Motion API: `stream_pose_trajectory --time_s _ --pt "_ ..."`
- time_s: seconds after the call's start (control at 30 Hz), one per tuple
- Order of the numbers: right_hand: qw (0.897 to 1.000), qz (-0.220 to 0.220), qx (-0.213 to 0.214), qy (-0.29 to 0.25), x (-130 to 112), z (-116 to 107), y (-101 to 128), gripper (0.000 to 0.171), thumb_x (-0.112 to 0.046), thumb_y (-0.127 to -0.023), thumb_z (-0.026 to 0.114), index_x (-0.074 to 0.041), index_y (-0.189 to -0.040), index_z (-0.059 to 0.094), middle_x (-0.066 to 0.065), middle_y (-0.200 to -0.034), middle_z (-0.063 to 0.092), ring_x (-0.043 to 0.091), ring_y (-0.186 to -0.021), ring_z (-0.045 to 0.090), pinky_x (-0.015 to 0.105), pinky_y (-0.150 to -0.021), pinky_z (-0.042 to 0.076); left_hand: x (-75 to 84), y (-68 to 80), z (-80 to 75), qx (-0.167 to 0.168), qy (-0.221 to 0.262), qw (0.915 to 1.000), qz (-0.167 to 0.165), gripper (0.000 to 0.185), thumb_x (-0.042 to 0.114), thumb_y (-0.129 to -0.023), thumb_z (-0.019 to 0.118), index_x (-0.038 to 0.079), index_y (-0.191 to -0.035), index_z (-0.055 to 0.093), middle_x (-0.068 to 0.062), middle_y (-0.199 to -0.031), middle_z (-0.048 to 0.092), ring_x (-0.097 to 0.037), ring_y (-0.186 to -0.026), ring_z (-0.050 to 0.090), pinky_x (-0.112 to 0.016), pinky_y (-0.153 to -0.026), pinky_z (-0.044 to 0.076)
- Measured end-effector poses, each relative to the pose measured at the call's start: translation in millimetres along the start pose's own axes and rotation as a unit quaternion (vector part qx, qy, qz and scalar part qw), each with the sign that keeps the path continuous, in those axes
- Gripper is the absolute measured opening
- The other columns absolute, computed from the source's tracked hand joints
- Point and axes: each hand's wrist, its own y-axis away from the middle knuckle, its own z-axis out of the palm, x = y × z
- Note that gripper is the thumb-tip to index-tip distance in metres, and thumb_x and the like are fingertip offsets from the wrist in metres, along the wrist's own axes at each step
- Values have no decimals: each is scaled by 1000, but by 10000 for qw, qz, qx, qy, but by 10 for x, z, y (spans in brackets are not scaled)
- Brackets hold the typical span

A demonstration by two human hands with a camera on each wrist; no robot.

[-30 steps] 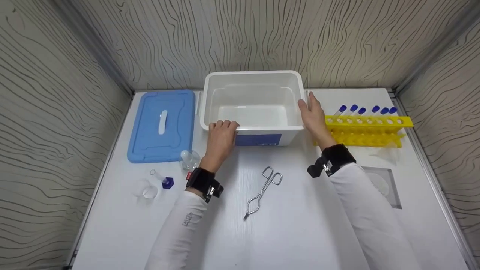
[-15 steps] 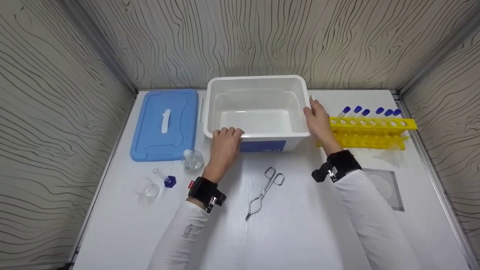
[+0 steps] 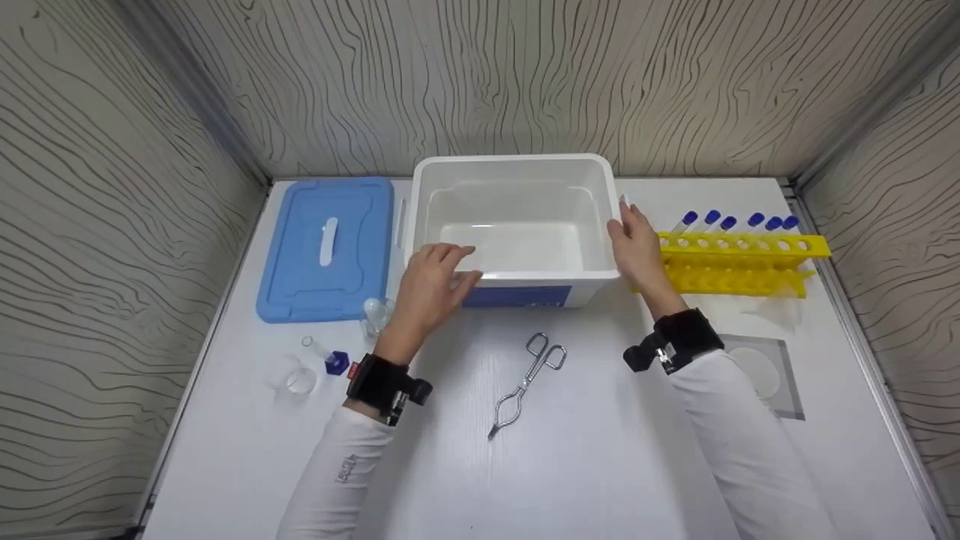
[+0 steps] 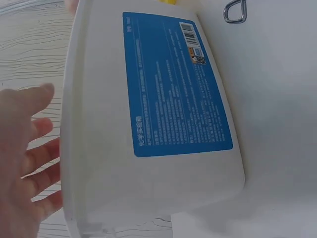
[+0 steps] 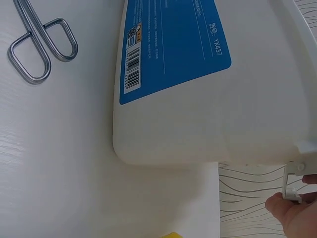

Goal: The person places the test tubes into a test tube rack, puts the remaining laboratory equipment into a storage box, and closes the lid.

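A white plastic storage bin [image 3: 517, 276] with a blue printed label [image 4: 173, 84] stands at the back middle of the table, its top uncovered and its inside bare. Over its front left corner hovers my left hand [image 3: 429, 289], fingers loosely bent and spread, holding nothing. In the left wrist view the thumb is clear of the rim; whether the other fingertips touch it, I cannot tell. At the bin's right end my right hand [image 3: 636, 241] pinches a small white side latch [image 5: 288, 183] between thumb and finger. Metal crucible tongs [image 3: 525, 381] lie in front of the bin.
The blue lid [image 3: 300, 247] lies left of the bin. Nearby are a glass lamp [image 3: 374, 309], a small cylinder with purple base [image 3: 337, 363] and a clear beaker [image 3: 300, 381]. Right stand a yellow rack [image 3: 750, 246] with blue-capped tubes and a grey tray [image 3: 793, 401].
My left hand has let go of the bin's front rim and risen slightly to the left. The bin appears slightly nearer in view. My right hand stays at its right end.
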Motion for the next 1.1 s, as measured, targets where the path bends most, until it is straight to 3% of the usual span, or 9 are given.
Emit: stream_pose_trajectory --time_s 0.1,0.17,0.33,0.47,0.7,1.1 --pt "10000 92 -11 -28 -4 0 13 57 -33 -107 37 -13 -158 22 16 -168 8 37 -153 22 52 -123 23 -104 -78 -64 674 269 9966 -380 33 25 -94 67 7 -121 67 -15 -119 68 -34 -116 61 -46 -101 49" --pt "9998 185 -42 -31 -10 1 22 57 -33 -107 38 -15 -158 21 14 -168 7 35 -154 21 52 -123 23 -172 -129 -94 795 433 9927 -798 34 22 -95 66 6 -124 65 -18 -126 64 -36 -121 58 -48 -104 48" --pt "9997 216 -39 -43 -15 11 54 56 -33 -107 38 -16 -158 23 12 -168 10 34 -154 20 52 -123 24 -347 -242 -126 382 718 9783 -1908 52 23 -98 61 4 -144 48 -24 -150 44 -39 -140 43 -51 -116 38" --pt "9999 133 26 -36 -5 33 74 55 -32 -107 38 -14 -157 25 13 -168 12 35 -154 19 53 -122 25 -462 -286 -105 27 854 9683 -2346 62 25 -99 57 2 -153 34 -27 -157 33 -41 -146 35 -53 -120 32" --pt "9999 102 42 77 6 32 105 55 -30 -107 39 -14 -157 25 15 -167 13 35 -155 17 54 -122 24 -534 -255 -50 -238 1228 9561 -2649 60 24 -103 45 0 -155 27 -24 -158 35 -37 -146 36 -47 -122 31" --pt "9997 40 230 107 72 -33 200 54 -25 -105 40 -10 -156 29 20 -165 17 38 -153 20 54 -122 24 -451 -195 4 -198 1368 9551 -2619 53 18 -104 41 -1 -153 32 -21 -157 37 -35 -147 37 -45 -122 31"
